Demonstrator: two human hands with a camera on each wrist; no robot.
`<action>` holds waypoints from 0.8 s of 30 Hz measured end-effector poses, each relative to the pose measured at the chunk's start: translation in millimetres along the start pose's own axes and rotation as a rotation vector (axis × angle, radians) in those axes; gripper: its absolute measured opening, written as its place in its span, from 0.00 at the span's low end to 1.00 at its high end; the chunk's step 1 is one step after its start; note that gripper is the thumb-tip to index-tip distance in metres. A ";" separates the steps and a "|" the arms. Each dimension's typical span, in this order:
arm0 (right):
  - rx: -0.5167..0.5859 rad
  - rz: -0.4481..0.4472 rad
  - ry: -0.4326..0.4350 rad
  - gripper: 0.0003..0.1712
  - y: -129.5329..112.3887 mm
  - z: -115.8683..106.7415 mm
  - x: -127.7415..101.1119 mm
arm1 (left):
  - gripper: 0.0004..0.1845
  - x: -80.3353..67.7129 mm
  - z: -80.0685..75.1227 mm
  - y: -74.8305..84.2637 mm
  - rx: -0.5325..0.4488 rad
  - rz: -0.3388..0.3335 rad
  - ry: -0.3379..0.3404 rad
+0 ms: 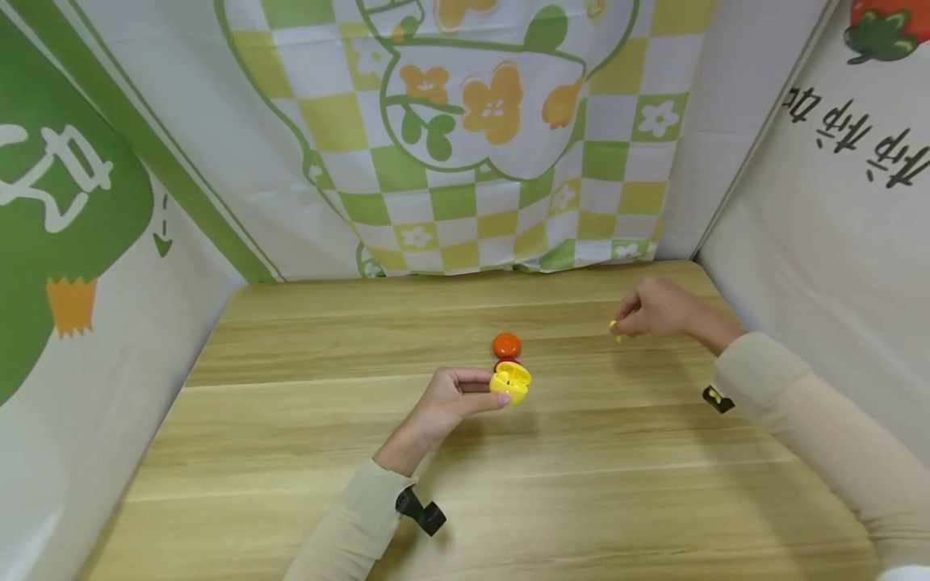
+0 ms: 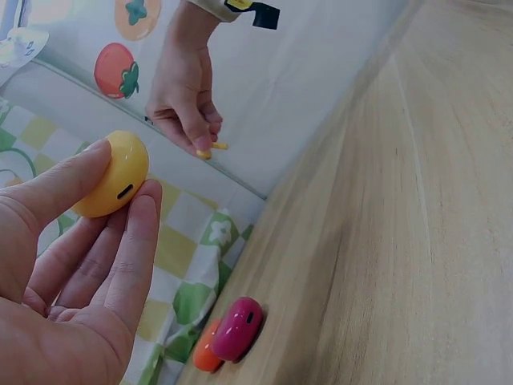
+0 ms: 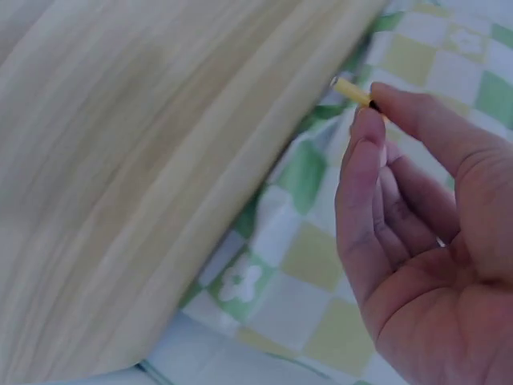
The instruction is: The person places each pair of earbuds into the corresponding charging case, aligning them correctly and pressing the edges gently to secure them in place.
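Meanwhile left hand (image 1: 452, 397) grips yellow case (image 1: 511, 382); right hand (image 1: 656, 307) pinches yellow earbud (image 1: 616, 328); orange case (image 1: 506, 344) beyond.

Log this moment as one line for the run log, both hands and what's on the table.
left hand: holds open yellow case | right hand: pinches small yellow piece | wooden table: orange case, pink case beside it
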State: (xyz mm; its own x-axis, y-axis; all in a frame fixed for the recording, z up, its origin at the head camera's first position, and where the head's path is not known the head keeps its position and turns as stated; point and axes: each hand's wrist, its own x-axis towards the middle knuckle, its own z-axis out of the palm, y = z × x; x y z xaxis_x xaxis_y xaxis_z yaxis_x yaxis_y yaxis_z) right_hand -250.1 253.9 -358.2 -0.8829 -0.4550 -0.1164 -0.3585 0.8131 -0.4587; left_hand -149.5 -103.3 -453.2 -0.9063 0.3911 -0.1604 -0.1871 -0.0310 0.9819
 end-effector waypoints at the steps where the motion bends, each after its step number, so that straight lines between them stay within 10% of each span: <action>1: 0.004 0.009 0.002 0.08 -4.0 -2.2 -1.3 | 0.20 0.3 0.4 0.0 -0.001 0.003 -0.002; 24: 0.103 0.124 -0.025 0.12 -89.2 -23.9 -17.4 | 0.19 9.0 11.0 10.1 0.012 0.045 0.023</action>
State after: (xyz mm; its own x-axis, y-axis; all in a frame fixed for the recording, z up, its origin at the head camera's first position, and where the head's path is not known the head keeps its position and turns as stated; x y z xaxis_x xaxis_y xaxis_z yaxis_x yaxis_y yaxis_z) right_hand -210.0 197.9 -294.2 -0.9100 -0.3635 -0.1994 -0.2131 0.8226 -0.5271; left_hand -155.4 -90.0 -443.6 -0.9221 0.3683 -0.1184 -0.1417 -0.0368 0.9892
